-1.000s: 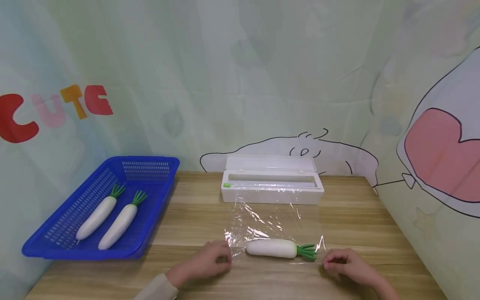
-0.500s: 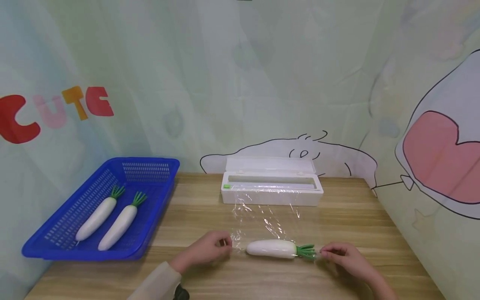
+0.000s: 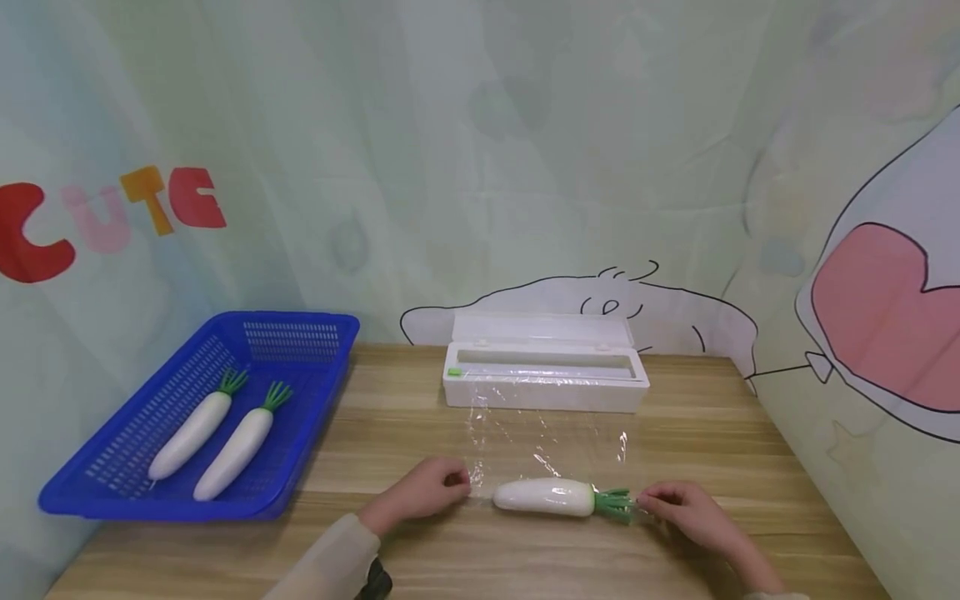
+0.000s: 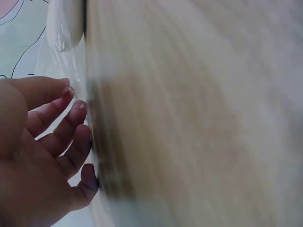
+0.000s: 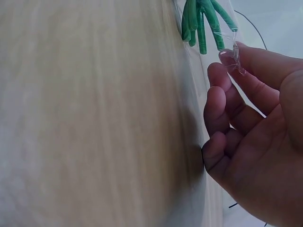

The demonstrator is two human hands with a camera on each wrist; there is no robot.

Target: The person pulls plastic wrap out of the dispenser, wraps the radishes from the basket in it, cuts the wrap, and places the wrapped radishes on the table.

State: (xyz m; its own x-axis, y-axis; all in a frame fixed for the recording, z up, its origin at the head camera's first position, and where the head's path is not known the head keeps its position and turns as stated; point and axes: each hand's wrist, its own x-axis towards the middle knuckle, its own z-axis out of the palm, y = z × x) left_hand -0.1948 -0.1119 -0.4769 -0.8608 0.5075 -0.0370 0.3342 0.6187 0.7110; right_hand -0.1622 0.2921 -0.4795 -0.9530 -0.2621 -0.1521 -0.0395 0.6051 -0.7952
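Blue openwork plastic basket [image 3: 165,507], far left, holds two white radishes with green tops [image 3: 238,454], apart from the work. Left hand [image 3: 431,487] pinches clear glossy plastic film [image 3: 517,442] thumb-to-forefinger, the rest loosely curled. Single white green-leaved radish [image 3: 543,497] lies between the hands, film seemingly over it; white oblong dispenser [image 3: 540,346] behind, apparently anchoring the far edge. Right hand [image 3: 686,512]: same pinch, probably keeping film spread; leaves right beside, a possible snag.

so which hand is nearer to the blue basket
Left. The left hand is between the blue basket and the tabletop daikon; the right hand is farther off, past that daikon's green stalks.
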